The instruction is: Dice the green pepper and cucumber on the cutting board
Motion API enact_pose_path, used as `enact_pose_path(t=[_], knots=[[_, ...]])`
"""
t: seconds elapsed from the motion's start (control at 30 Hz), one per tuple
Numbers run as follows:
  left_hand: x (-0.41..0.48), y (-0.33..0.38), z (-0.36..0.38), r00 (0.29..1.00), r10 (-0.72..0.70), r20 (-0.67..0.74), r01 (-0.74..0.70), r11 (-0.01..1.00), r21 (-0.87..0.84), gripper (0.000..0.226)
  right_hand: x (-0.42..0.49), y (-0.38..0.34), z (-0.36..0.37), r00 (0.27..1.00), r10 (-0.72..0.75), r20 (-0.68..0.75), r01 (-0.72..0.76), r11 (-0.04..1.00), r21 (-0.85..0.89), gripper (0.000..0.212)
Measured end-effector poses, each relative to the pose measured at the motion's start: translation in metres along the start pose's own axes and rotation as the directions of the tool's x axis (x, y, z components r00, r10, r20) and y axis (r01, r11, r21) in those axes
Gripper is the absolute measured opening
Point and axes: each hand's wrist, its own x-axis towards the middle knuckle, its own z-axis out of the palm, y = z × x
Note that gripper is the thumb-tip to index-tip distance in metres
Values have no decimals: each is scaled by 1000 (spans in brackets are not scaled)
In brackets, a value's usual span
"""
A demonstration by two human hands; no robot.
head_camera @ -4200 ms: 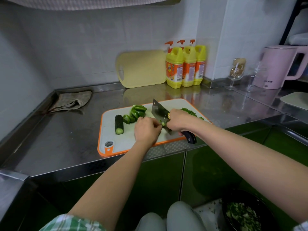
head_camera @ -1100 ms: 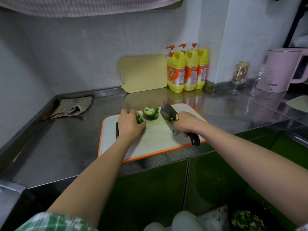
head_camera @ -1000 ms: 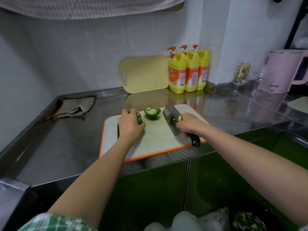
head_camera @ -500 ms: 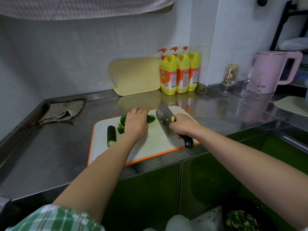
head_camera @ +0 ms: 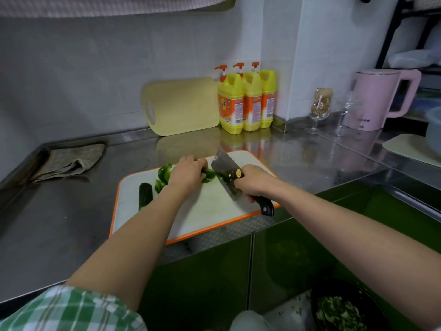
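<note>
A white cutting board [head_camera: 210, 211] with an orange rim lies on the steel counter. My left hand [head_camera: 188, 174] presses down on a green pepper piece [head_camera: 208, 174] near the board's far middle. More pepper pieces [head_camera: 163, 174] lie just left of that hand, and a dark cucumber piece [head_camera: 145, 195] lies further left. My right hand [head_camera: 253, 181] grips the black handle of a cleaver [head_camera: 225, 174], whose blade stands right beside the held pepper with green bits stuck to it.
Against the back wall lean a yellow board [head_camera: 183, 106] and three yellow detergent bottles [head_camera: 245, 101]. A folded cloth [head_camera: 69, 161] lies at the left. Glasses [head_camera: 319, 108] and a pink kettle [head_camera: 374, 101] stand at the right. A dark bowl of chopped greens [head_camera: 341, 311] sits below.
The diced pieces that lay on the board's right side are gone. My left hand moved from the cucumber end rightward onto a pepper piece, and the cleaver now stands close beside it.
</note>
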Motion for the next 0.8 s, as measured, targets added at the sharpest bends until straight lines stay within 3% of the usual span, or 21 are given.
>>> enact_pose_path(t=[0.1, 0.2, 0.37, 0.57, 0.8], knots=[[-13, 3, -12, 993, 116, 15, -117, 982, 151, 22, -6, -2, -1, 999, -32, -15, 32, 999, 4, 12], [-26, 7, -22, 985, 137, 107, -137, 991, -5, 20, -16, -5, -5, 997, -71, -32, 71, 997, 12, 11], [-51, 17, -22, 1000, 24, 10, -20, 962, -271, 37, -42, -10, -20, 995, -97, -19, 97, 995, 1, 13], [-61, 21, -16, 989, -139, -59, 111, 936, -335, 30, -65, -21, -29, 996, -75, 46, 78, 994, -70, 6], [-57, 22, -13, 986, -151, -72, 120, 936, -330, 26, -73, -28, -35, 993, -53, 107, 66, 990, -128, 5]])
